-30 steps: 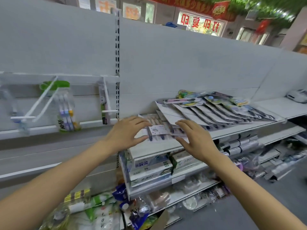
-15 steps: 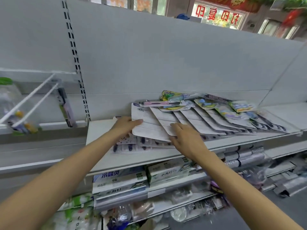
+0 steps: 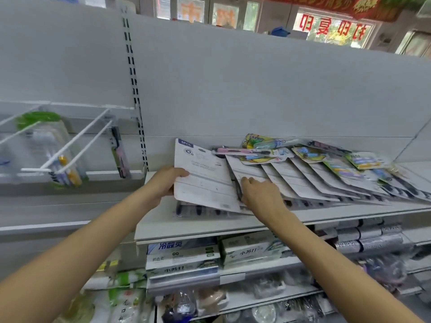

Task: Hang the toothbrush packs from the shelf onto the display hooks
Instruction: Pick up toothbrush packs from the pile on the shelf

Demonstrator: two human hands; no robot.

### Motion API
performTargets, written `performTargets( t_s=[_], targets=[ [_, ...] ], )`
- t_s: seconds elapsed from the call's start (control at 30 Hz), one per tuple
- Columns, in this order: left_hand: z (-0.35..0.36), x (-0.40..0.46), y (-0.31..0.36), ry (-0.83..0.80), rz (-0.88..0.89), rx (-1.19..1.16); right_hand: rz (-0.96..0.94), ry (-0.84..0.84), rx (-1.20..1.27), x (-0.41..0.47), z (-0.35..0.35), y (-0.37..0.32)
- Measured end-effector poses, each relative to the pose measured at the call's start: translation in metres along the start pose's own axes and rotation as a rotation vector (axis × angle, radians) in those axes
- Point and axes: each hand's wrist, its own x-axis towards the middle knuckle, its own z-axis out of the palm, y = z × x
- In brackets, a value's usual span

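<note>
A grey back panel (image 3: 256,89) rises behind the shelving, with a slotted upright (image 3: 133,85) on it. Above it, windows (image 3: 335,29) with red lettering let in daylight.
</note>
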Motion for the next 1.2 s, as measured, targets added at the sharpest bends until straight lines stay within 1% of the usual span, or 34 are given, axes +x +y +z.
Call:
performTargets(
  t_s=[0.03,0.13,0.2,0.3,0.33,0.5,0.63,0.67,0.77,0.9,0.97,1.07,1.2],
  targets=[
    [-0.009,-0.003,-0.002,0.023,-0.003,-0.001,0.011,0.002,-0.026,0.001,0.000,-0.005],
    [-0.036,-0.012,-0.006,0.059,-0.012,-0.026,0.003,0.160,0.052,0.004,0.004,-0.011],
    [-0.051,-0.018,-0.009,0.077,-0.012,-0.037,0.038,0.245,0.089,0.000,-0.006,-0.016],
    [-0.066,-0.026,-0.013,0.081,-0.002,-0.041,0.174,0.229,0.119,-0.004,-0.032,-0.020],
    [-0.069,-0.028,-0.013,0.078,0.002,-0.047,0.194,0.248,0.156,-0.003,-0.036,-0.017],
    [-0.081,-0.036,-0.014,0.084,0.022,-0.056,0.186,0.429,0.642,-0.007,-0.065,-0.016],
    [-0.089,-0.042,-0.016,0.086,0.033,-0.063,0.204,0.484,0.933,-0.010,-0.082,-0.023],
    [-0.091,-0.043,-0.017,0.084,0.037,-0.061,0.208,0.487,1.043,-0.011,-0.085,-0.026],
    [-0.094,-0.046,-0.023,0.081,0.052,-0.036,0.270,0.471,1.355,-0.020,-0.090,-0.038],
    [-0.096,-0.051,-0.037,0.061,0.033,-0.043,0.339,0.421,1.632,-0.038,-0.079,-0.061],
    [-0.100,-0.052,-0.046,0.055,0.033,-0.057,0.374,0.372,1.674,-0.045,-0.068,-0.070],
    [-0.109,-0.058,-0.059,0.020,0.035,-0.031,0.494,0.285,1.678,-0.057,-0.056,-0.081],
    [-0.130,-0.070,-0.073,-0.002,0.077,-0.005,0.645,0.096,1.730,-0.071,-0.048,-0.100]
  ],
)
